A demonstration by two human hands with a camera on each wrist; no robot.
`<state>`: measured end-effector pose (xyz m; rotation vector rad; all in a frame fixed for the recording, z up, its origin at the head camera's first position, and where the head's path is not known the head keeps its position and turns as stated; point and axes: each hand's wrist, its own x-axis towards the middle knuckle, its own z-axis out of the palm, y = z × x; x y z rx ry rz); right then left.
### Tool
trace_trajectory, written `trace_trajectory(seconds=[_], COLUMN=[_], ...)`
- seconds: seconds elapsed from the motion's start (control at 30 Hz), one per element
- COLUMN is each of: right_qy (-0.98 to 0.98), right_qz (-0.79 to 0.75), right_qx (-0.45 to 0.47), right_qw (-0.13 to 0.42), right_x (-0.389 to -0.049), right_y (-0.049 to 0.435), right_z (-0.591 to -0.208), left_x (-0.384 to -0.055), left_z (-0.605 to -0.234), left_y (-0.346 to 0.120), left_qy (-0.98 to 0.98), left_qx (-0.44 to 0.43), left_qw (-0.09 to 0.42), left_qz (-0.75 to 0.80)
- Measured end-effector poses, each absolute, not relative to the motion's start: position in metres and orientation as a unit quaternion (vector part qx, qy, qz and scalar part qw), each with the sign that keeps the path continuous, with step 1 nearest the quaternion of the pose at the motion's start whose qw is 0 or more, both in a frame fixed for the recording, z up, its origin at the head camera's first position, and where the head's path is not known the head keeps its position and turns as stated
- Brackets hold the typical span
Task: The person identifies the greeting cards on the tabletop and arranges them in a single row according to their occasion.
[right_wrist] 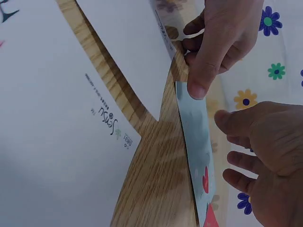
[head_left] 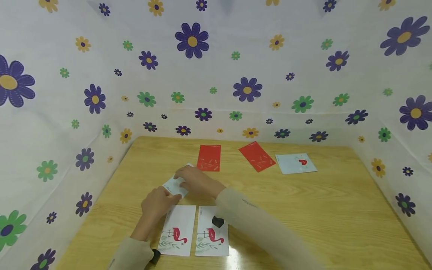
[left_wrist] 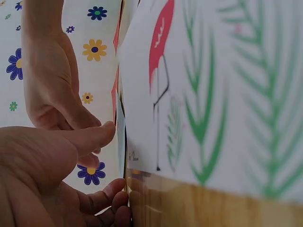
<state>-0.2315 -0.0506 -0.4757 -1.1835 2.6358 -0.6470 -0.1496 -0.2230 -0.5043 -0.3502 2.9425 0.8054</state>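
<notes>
A light-blue card (head_left: 173,186) lies slanted on the table, left of its middle. In the right wrist view a red heart shows on that card (right_wrist: 194,127). My left hand (head_left: 158,204) holds its near end, thumb on the corner and the other fingers curled at the edge. Above the far part hovers my right hand (head_left: 195,182), with thumb and fingers spread apart over the card and partly hiding it. Just nearer to me, two white flamingo cards (head_left: 179,230) (head_left: 203,215) lie side by side; my right sleeve covers part of the right one.
Farther back lie two red cards (head_left: 208,157) (head_left: 257,156). To their right is another light-blue card with a red heart (head_left: 290,165). The wooden table (head_left: 303,210) is walled at the back and both sides by a flower-printed white cloth (head_left: 216,67).
</notes>
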Motion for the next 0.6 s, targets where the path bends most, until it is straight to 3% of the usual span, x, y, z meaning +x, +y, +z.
trace_trajectory(seconds=[0.2,0.6], right_qy=[0.897,0.914], right_qz=[-0.147,-0.115], right_qx=[-0.4,-0.378], right_qw=[0.118,0.097], right_x=[-0.247,-0.248], right_y=[-0.067,-0.078], right_z=[-0.491,-0.5], left_x=[-0.156,-0.159], left_z=[-0.504,-0.501], left_y=[-0.228,-0.237], left_qy=[0.962,0.956], left_qx=[-0.11,-0.106], left_qw=[0.041,0.042], left_qz=[0.245,0.269])
